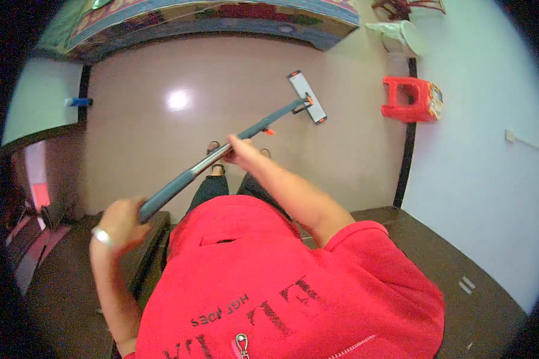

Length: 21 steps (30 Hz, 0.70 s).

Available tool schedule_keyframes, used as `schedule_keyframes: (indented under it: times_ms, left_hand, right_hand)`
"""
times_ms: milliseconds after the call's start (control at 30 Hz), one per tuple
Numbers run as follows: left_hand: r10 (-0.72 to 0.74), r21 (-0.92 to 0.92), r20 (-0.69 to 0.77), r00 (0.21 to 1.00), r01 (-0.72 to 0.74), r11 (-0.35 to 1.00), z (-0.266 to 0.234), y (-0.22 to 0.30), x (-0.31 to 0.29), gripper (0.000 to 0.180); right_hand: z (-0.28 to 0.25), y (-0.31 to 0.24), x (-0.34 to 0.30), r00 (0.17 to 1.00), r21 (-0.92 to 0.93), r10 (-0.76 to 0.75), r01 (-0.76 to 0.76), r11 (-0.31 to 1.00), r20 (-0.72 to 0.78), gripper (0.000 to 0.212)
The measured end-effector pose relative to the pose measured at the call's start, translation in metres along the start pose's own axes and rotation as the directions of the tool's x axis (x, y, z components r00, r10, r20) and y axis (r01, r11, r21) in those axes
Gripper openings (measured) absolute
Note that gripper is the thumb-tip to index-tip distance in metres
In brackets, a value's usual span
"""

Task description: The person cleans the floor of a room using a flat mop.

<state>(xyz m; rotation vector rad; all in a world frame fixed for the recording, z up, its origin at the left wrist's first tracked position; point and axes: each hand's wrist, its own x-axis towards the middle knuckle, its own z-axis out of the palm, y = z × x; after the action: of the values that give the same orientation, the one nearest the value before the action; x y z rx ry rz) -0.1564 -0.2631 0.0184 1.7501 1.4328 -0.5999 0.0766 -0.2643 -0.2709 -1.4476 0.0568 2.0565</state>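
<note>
A flat mop with a long grey and silver handle [221, 157] runs from lower left to upper right. Its white rectangular head [307, 96] with orange corners lies on the pinkish floor [161, 137]. My left hand [123, 220], with a silver bracelet at the wrist, grips the handle's upper end. My right hand [241, 149] grips the handle near its middle, just below a small orange clip. My feet in sandals show beneath the handle.
A red plastic stool [412, 99] stands by the white wall at right, with a white bin [401, 37] behind it. A patterned bed edge [209, 18] spans the top. Dark wooden furniture [461, 287] lies at lower right and lower left.
</note>
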Motion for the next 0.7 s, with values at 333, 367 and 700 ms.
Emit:
schedule_keyframes:
  times_ms: [333,367,700]
  left_hand:
    - [0.261,0.126,0.406,0.876,-0.337,0.933,0.118,0.222,0.127,0.028]
    - [0.271,0.136,0.447,0.852,-0.364,0.921,0.119,0.231,0.125,0.028]
    - [0.077,0.488,0.276,0.958,-0.208,0.848,-0.027,0.117,0.101,0.025]
  right_hand:
    - [-0.288,-0.049,-0.074,0.724,-0.331,-0.133,-0.138,0.933,-0.677,0.026]
    - [-0.299,-0.039,-0.083,0.709,-0.296,-0.115,-0.138,0.945,-0.696,0.026]
    - [-0.125,0.009,-0.048,0.982,0.236,-0.003,0.049,0.970,-0.190,0.036]
